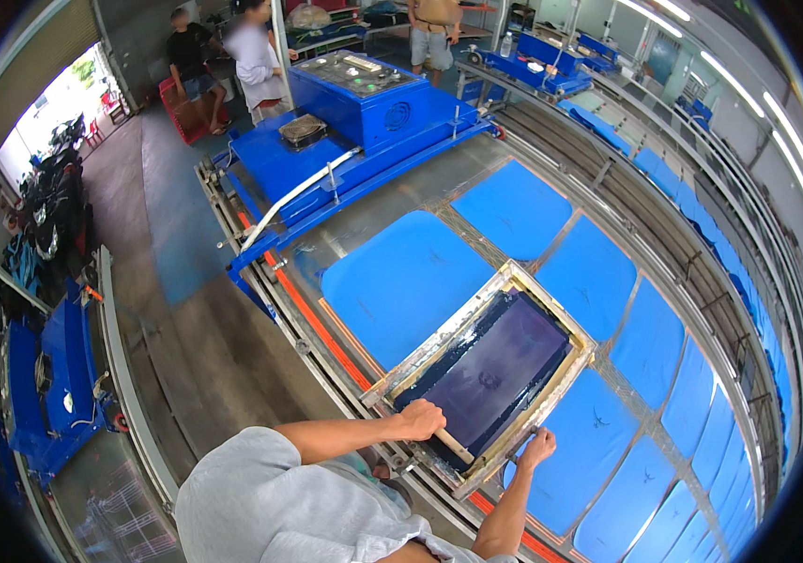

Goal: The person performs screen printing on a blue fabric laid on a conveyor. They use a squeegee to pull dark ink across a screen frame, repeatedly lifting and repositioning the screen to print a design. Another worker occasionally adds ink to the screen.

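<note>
A screen printing frame (551, 399) with a pale, ink-smeared rim and dark purple mesh lies over the blue fabric panels on the long table. Inside it, at the near end, is a squeegee (455, 446) with a wooden handle. My left hand (420, 419) is closed round the left end of that handle; the blade below is hidden. At the frame's right side, near the close corner, my right hand (539, 448) has its fingers curled on the rim. Blue fabric panels (415, 281) lie flat around the frame.
Beyond the frame, a big blue machine (364, 122) straddles the table on rails. An orange strip (326, 338) runs along the near edge. Other people (256, 70) are in the background. Another blue machine (54, 375) sits at left, and motorbikes (63, 206) stand near the doorway.
</note>
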`<state>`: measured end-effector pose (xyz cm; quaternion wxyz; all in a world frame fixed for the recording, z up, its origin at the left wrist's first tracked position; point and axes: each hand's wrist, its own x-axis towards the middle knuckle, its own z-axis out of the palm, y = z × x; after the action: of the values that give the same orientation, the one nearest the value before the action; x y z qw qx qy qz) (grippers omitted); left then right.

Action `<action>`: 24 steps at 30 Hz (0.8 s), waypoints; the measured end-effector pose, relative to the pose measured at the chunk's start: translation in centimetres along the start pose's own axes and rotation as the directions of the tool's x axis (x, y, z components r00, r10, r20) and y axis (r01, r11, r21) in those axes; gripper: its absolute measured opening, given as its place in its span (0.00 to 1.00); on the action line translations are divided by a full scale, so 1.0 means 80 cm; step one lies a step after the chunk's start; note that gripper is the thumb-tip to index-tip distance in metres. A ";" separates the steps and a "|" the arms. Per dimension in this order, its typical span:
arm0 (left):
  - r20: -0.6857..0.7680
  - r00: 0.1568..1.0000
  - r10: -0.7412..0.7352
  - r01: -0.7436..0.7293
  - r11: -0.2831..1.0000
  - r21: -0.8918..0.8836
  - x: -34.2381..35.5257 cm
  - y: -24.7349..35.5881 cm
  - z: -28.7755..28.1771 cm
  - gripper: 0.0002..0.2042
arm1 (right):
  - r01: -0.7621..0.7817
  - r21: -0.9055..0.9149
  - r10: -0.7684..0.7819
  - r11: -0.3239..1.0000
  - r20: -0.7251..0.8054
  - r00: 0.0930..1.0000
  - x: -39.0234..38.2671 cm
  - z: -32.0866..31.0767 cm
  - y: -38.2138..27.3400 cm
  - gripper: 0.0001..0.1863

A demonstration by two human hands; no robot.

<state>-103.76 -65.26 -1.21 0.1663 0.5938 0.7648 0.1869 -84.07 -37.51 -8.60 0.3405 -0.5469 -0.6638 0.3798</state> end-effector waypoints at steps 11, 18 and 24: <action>-0.001 1.000 0.016 -0.016 0.999 -0.048 -0.008 -0.007 0.017 0.05 | 0.007 -0.161 -0.007 0.987 0.002 1.000 0.013 0.013 0.015 0.17; -0.030 0.999 0.014 -0.013 1.000 0.022 -0.033 -0.005 0.008 0.03 | -0.030 -0.260 0.030 0.965 -0.003 1.000 0.022 0.016 0.031 0.18; -0.204 0.973 0.111 -0.096 0.992 0.080 -0.005 -0.031 0.044 0.04 | 0.012 -0.228 -0.013 0.974 -0.004 1.000 0.021 0.011 0.039 0.17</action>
<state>-104.09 -65.92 -5.52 0.0547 0.6155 0.7519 0.2298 -83.64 -35.66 -11.71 0.2799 -0.5791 -0.7055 0.2976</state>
